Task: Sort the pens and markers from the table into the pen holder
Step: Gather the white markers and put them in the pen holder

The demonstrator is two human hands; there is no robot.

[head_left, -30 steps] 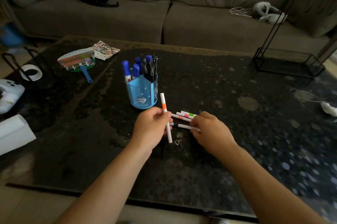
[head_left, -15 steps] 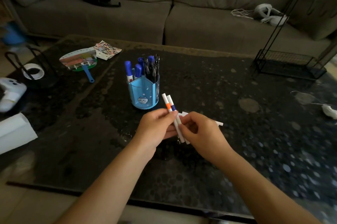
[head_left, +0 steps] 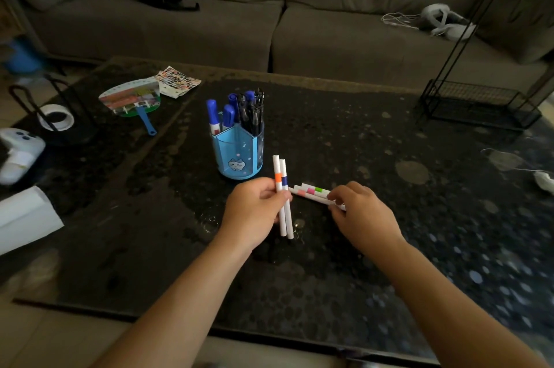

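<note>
Since the earlier frame, a blue-banded marker [head_left: 284, 187] has been added beside the orange-banded marker [head_left: 278, 184]; both are pinched upright in the closed left hand [head_left: 254, 211]. Several pens are already stood in the pen holder [head_left: 238, 154], at 11 o'clock from that hand. Three markers [head_left: 311, 192] are left on the desk [head_left: 389, 187], at 3 o'clock, where the right hand [head_left: 359, 211] is curled over them, fingertips touching; a firm grip cannot be told.

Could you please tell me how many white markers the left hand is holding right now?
2. The orange-banded marker and the blue-banded marker stand side by side, near upright, in the left hand. Others lie on the table under the right hand.
</note>
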